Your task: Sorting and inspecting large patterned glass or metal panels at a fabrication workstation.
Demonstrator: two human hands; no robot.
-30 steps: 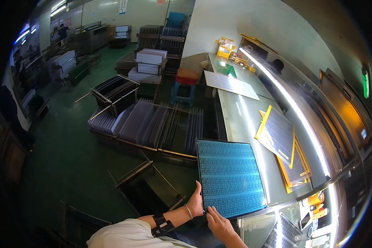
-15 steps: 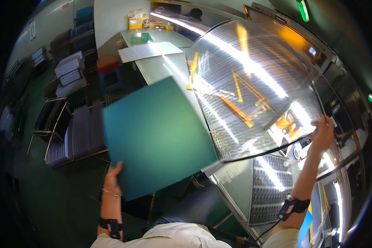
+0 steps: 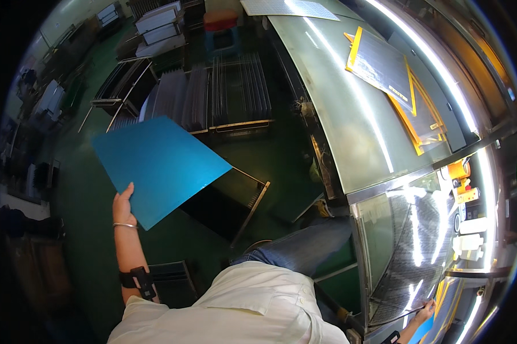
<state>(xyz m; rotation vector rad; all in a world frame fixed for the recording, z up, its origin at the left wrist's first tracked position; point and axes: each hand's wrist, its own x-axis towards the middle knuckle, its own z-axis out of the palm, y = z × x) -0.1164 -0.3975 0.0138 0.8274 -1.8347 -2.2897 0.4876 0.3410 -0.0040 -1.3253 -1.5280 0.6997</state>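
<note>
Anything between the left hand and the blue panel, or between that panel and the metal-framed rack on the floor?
Nothing visible. The left hand holds the blue panel directly by its edge; the panel partly covers the rack in this view, hiding what lies behind.

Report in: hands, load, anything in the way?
Left hand gripping blue panel. Right hand at corner of dark sheet. Framed rack partly hidden behind panel.

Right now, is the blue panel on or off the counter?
Off: the left hand holds the blue panel by its edge, well left of the counter.
</note>
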